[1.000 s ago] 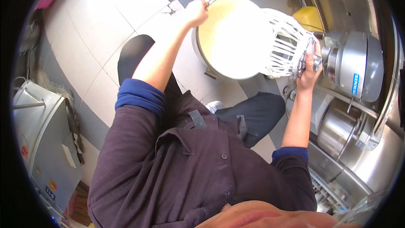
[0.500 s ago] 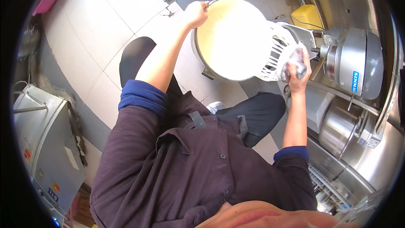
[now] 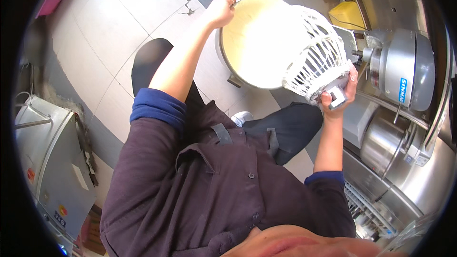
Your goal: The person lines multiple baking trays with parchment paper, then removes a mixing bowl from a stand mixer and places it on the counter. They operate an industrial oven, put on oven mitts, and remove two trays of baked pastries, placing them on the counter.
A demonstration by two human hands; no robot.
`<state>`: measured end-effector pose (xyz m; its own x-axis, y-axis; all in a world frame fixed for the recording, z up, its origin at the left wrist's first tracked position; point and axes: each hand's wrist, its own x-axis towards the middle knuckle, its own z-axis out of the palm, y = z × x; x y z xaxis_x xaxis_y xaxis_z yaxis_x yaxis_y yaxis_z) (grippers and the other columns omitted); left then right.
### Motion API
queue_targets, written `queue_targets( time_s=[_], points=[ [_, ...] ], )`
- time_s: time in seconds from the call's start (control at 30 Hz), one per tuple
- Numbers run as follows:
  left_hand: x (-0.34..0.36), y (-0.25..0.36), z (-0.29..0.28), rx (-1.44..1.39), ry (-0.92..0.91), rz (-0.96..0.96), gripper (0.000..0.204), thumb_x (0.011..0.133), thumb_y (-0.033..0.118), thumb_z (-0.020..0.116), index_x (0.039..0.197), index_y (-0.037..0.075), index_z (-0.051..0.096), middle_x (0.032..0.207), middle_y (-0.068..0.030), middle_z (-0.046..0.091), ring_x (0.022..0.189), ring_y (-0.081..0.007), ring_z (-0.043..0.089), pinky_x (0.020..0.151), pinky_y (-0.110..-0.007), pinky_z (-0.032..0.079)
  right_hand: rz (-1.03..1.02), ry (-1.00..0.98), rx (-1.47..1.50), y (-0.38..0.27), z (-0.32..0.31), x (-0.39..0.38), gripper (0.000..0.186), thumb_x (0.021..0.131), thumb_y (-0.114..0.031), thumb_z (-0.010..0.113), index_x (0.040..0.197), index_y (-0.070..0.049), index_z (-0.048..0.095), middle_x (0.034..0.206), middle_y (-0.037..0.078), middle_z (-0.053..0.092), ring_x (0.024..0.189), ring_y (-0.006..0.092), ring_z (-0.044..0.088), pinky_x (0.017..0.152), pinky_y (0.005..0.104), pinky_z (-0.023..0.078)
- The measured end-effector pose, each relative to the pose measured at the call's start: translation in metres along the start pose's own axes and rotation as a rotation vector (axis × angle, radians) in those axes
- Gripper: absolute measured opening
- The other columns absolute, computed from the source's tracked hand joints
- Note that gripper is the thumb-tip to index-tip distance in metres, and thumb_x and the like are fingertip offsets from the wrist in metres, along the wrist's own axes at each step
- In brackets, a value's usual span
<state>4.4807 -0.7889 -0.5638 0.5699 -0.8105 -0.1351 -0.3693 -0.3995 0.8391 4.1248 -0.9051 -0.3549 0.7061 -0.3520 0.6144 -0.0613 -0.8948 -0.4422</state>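
Left hand [image 3: 218, 12]: fingers curled over the far-left rim of a large round mixing bowl [image 3: 228, 43], gripping it; forearm bare, blue cuff pushed up above the elbow. Mixing bowl: metal, standing on the tiled floor [image 3: 114, 24] at the far middle of the scene, filled with pale cream-coloured batter [image 3: 252, 43] whose surface glares in the light. Right hand [image 3: 340, 93]: fingers closed around the metal hub at the narrow end of a big wire whisk attachment [image 3: 312, 50], thumb side toward the hub; the exact pinch of each finger cannot be told. Whisk attachment: 1 balloon-shaped cage of thick wires, coated white with batter, held tilted over the right part of the bowl, its wide end toward the batter and its hub at the near right; whether the wires touch the batter cannot be told. Stand mixer [image 3: 404, 71]: grey metal head, at the far right, just beside the whisk hub. Second steel bowl [image 3: 381, 140]: seated in the machine's frame at the right, below the mixer head. Yellow container [image 3: 350, 14]: far right, behind the bowl. Steel cabinet [image 3: 52, 162]: near left. Clothing: dark purple buttoned shirt, dark trousers, 1 white shoe [image 3: 243, 116] showing beside the bowl's near side.
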Motion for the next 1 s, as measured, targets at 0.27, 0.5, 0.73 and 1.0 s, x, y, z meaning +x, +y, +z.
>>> queue_targets(
  time_s=[0.27,0.5,0.73,1.0],
  points=[
    [0.001,0.005,0.0,0.015,-0.007,0.011,0.041,0.1,0.008,0.056,0.139,0.002,0.066,0.124,-0.0264,0.072,0.116,-0.0369,0.072,0.1,-0.041,0.054,0.182,-0.006,-0.004,0.001,-0.012,-0.009,0.08,0.084,-0.051,0.078,0.136,0.006,0.057,0.126,0.02,0.064,0.115,0.0321,0.065,0.102,0.0435,0.05],
    [0.002,0.007,0.003,0.014,0.018,0.015,0.039,0.099,0.007,0.056,0.135,-0.001,0.067,0.125,-0.0264,0.071,0.111,-0.0373,0.073,0.097,-0.042,0.055,0.375,0.023,0.009,0.008,-0.016,-0.018,0.081,0.081,-0.039,0.079,0.143,0.008,0.055,0.134,0.017,0.064,0.127,0.029,0.06,0.111,0.0424,0.045],
    [0.005,0.004,0.004,0.042,0.008,0.044,0.043,0.098,0.009,0.054,0.139,0.001,0.066,0.119,-0.0274,0.073,0.103,-0.0371,0.075,0.092,-0.041,0.056,0.482,0.037,0.051,0.022,-0.022,-0.014,0.083,0.088,-0.05,0.073,0.144,0.008,0.053,0.138,0.018,0.059,0.128,0.0274,0.057,0.113,0.0404,0.041],
    [0.005,0.01,0.005,-0.006,-0.019,0.016,0.041,0.097,0.009,0.054,0.136,0.001,0.067,0.121,-0.0274,0.071,0.11,-0.0388,0.072,0.097,-0.042,0.055,0.648,0.175,0.301,0.035,-0.024,-0.018,0.076,0.097,-0.042,0.067,0.152,0.006,0.046,0.145,0.015,0.055,0.129,0.0226,0.057,0.111,0.0369,0.044]
  ],
)
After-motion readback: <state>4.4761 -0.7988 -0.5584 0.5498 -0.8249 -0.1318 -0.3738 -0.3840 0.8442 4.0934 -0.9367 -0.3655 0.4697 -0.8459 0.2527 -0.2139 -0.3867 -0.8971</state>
